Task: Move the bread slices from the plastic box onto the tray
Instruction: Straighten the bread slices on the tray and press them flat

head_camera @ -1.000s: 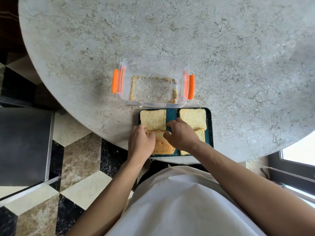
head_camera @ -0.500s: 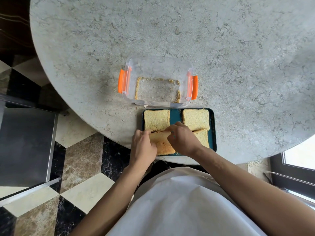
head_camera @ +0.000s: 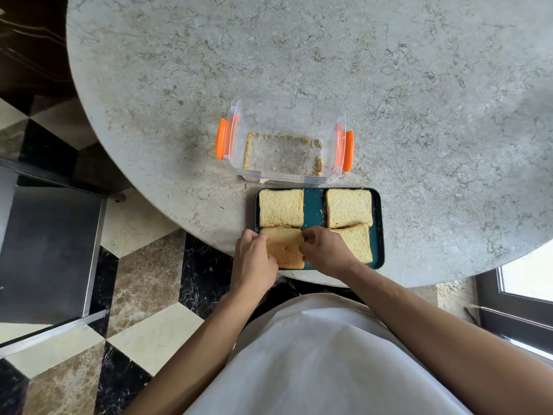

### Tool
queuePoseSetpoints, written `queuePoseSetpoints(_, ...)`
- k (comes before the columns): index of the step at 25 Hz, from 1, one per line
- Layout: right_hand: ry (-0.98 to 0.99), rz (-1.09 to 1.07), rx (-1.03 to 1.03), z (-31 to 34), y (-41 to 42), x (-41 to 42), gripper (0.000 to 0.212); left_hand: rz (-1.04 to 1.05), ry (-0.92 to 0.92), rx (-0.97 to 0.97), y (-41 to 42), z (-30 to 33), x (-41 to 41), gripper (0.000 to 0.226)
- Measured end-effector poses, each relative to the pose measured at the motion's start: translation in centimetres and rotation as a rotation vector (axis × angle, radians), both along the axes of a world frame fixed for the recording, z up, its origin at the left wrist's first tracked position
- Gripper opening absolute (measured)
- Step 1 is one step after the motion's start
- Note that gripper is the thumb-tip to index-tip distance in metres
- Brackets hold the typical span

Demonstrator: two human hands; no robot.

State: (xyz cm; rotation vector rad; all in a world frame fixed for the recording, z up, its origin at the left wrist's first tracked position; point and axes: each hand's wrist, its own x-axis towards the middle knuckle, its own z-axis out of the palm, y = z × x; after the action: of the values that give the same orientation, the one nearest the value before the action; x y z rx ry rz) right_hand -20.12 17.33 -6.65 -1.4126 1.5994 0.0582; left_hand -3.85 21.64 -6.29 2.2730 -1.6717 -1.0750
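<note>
A clear plastic box (head_camera: 284, 115) with orange clips holds only a ring of crumbs. Just in front of it lies a dark teal tray (head_camera: 377, 223) bearing several bread slices. One slice (head_camera: 280, 207) sits at the back left, another (head_camera: 348, 207) at the back right, and a third (head_camera: 359, 241) at the front right, partly under my right wrist. The front-left slice (head_camera: 285, 248) lies flat between my hands. My left hand (head_camera: 254, 259) pinches its left edge. My right hand (head_camera: 326, 250) pinches its right edge.
The round grey stone table (head_camera: 299, 55) ends just below the tray, with its curved edge near my body. To the left there is a checkered marble floor (head_camera: 143, 277) and a dark cabinet (head_camera: 45, 250). A window frame (head_camera: 514, 295) is at the lower right.
The front-left slice has come down from a slight tilt to lie flat on the tray. Both hands stayed on its edges. The camera view shifted slightly.
</note>
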Motion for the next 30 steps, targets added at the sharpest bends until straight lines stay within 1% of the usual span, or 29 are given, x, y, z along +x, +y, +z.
queuePoseSetpoints(2,-0.009,-0.041,0.006,-0.1,0.3,0.1,0.029,-0.018,-0.025,-0.012,0.3,-0.1,0.2,0.044)
queuePoseSetpoints(5,0.018,-0.058,-0.051,-0.2,0.8,0.2,0.030,-0.059,-0.041,-0.020,0.5,-0.2,0.4,0.043)
queuePoseSetpoints(10,-0.023,-0.075,-0.083,-0.2,1.8,0.6,0.035,-0.080,-0.034,-0.013,0.6,-0.1,0.3,0.039)
queuePoseSetpoints(12,-0.024,-0.119,-0.137,0.0,2.0,0.0,0.033,-0.071,0.014,-0.030,0.2,0.1,0.1,0.038)
queuePoseSetpoints(15,0.000,-0.263,-0.246,0.7,2.2,-1.8,0.033,-0.111,0.146,-0.034,-0.9,0.1,-1.2,0.030)
queuePoseSetpoints(17,0.048,-0.367,-0.316,1.0,2.1,-3.6,0.033,-0.121,0.211,0.019,-2.1,-0.1,-2.5,0.029)
queuePoseSetpoints(19,0.099,-0.431,-0.360,1.0,1.9,-5.6,0.035,-0.080,0.281,0.093,-3.4,-0.2,-4.0,0.033)
queuePoseSetpoints(21,0.136,-0.436,-0.370,0.7,1.6,-7.2,0.039,-0.044,0.334,0.150,-4.6,-0.4,-5.5,0.041)
queuePoseSetpoints(23,0.145,-0.439,-0.343,0.2,1.2,-8.5,0.043,-0.024,0.341,0.187,-5.7,-0.5,-7.0,0.047)
queuePoseSetpoints(26,0.107,-0.403,-0.317,-0.3,0.6,-9.7,0.047,0.016,0.331,0.201,-6.9,-0.7,-8.8,0.051)
queuePoseSetpoints(30,0.047,-0.311,-0.320,-0.6,0.1,-10.7,0.048,0.070,0.328,0.202,-7.8,-1.3,-10.2,0.053)
